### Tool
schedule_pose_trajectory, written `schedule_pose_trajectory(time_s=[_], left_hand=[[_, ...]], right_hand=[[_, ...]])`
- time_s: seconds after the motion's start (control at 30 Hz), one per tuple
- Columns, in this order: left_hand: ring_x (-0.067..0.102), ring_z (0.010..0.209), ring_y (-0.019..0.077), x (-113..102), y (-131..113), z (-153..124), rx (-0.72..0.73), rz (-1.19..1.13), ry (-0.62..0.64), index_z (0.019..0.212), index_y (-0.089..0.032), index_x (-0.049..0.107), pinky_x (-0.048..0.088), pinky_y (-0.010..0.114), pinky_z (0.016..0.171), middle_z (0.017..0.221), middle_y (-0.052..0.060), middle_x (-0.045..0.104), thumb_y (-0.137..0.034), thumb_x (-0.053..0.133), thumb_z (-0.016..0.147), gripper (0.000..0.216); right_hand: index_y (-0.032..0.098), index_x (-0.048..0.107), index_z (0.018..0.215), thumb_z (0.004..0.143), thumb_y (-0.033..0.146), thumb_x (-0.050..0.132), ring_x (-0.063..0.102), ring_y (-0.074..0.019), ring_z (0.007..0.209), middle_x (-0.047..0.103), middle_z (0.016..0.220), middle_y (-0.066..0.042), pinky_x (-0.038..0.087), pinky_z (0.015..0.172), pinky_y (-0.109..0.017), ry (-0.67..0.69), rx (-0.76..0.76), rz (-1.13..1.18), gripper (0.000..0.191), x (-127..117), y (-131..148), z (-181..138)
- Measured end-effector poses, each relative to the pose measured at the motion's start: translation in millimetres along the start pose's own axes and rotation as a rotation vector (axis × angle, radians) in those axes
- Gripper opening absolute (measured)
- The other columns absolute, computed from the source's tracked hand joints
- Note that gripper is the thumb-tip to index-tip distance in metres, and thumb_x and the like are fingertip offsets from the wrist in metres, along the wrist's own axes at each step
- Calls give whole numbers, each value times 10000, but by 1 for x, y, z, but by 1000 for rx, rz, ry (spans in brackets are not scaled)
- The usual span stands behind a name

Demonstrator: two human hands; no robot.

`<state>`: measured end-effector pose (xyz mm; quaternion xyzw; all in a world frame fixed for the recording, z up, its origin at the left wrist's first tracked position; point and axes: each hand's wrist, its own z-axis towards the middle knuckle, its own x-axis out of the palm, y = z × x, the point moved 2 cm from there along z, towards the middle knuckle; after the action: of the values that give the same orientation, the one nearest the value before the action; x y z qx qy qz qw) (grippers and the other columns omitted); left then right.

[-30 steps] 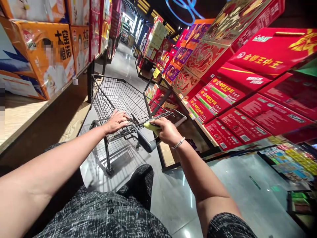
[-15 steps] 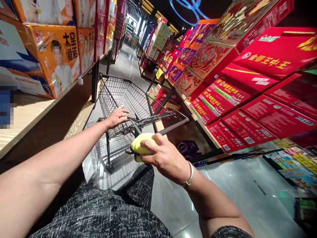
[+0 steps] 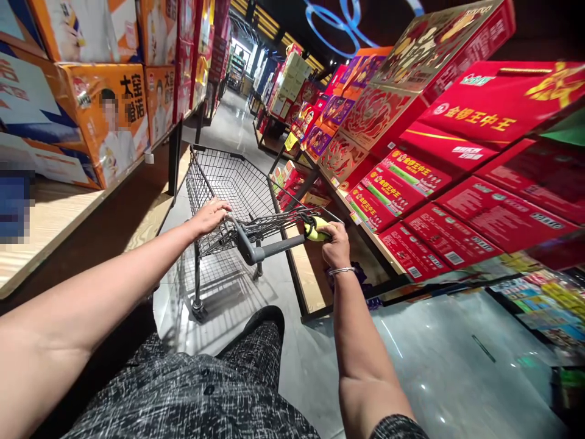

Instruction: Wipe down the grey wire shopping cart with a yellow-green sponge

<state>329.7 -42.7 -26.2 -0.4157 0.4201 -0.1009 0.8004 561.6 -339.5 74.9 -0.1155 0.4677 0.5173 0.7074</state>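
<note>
My right hand (image 3: 337, 242) is closed on a yellow-green cloth (image 3: 314, 229) with a black cord-like part on it. The cloth is pressed around the right end of the grey handlebar (image 3: 283, 246) of a wire shopping cart (image 3: 228, 177). My left hand (image 3: 211, 217) lies on the cart's near left rim, fingers stretched over the basket side and holding nothing. Part of the handle's right end is hidden by the cloth and my hand. I see no goods in the wire basket.
Orange cartons (image 3: 109, 122) stand on a wooden shelf (image 3: 59, 225) close on the left. Stacked red gift boxes (image 3: 475, 122) fill a display on the right, its wooden base (image 3: 307, 280) beside the cart. A grey aisle floor (image 3: 235, 116) runs ahead.
My right hand has moved forward and right with the cloth, from the handlebar's near left end to its right end. My left hand stays on the rim, shifted slightly left in view.
</note>
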Motion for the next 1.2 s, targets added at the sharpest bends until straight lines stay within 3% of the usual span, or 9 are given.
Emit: schedule_pose_trajectory(time_s=[0.07,0.2,0.37,0.53,0.6,0.73,0.9,1.03,1.2], left_hand=[[521,1211,280,-6,-24,-11,7,10,-89,1134,-194,625,389,501,1096,1237,95,602,-366,366,897,391],[442,1297,283,-13,-88,-46,291,87,-196,1178,-195,591,282,501,1165,1265,84,602,-424,329,960,410],[415,1336,286,-7,-136,-82,516,145,-122,1389,-225,451,305,475,1162,1414,99,485,-494,405,972,499],[346,1388,357,-7,-122,-79,480,313,-55,1501,-248,354,301,528,1153,1544,118,324,-484,518,937,633],[409,1338,334,-12,-113,-75,478,338,-16,1497,-246,381,330,499,1133,1491,116,409,-476,491,953,600],[542,1148,266,-26,-96,-68,494,332,96,1308,-279,615,385,429,1069,1208,67,643,-523,418,972,459],[538,1158,268,-46,-73,-58,476,278,115,1185,-296,698,411,404,1045,1110,48,689,-614,457,907,487],[558,1153,273,-57,-70,-54,448,314,106,1080,-297,714,392,416,1057,1077,35,700,-560,503,869,398],[638,904,273,-57,-96,-54,338,526,40,789,-237,645,387,476,1026,780,42,658,-437,572,807,214]], right_hand=[[223,742,1024,680,40,486,548,-232,1060,566,1133,-87,459,955,-385,-16,30,13,466,8,19,-12],[302,716,1153,663,39,529,528,-255,1061,522,1191,-82,482,936,-415,19,-152,118,587,20,85,-49],[317,674,1245,744,56,551,508,-255,1104,511,1248,-92,478,943,-409,165,-421,125,578,18,138,-67],[322,690,1223,734,38,541,509,-235,1119,520,1222,-77,479,965,-384,184,-422,118,586,21,110,-40],[315,698,1214,699,24,537,520,-232,1099,527,1206,-72,481,971,-381,151,-329,94,613,22,83,-25],[295,694,1215,693,65,536,549,-224,1051,529,1187,-66,496,956,-369,116,-98,-23,593,19,18,-2],[265,649,1271,741,120,527,586,-216,1044,495,1265,-86,489,954,-330,79,220,-210,562,6,-43,12],[254,622,1280,766,143,532,603,-226,1047,476,1362,-93,493,940,-334,38,334,-260,533,6,-37,6],[255,608,1296,802,173,522,632,-263,964,530,1309,-134,529,850,-402,-25,330,-255,507,26,19,-16]])
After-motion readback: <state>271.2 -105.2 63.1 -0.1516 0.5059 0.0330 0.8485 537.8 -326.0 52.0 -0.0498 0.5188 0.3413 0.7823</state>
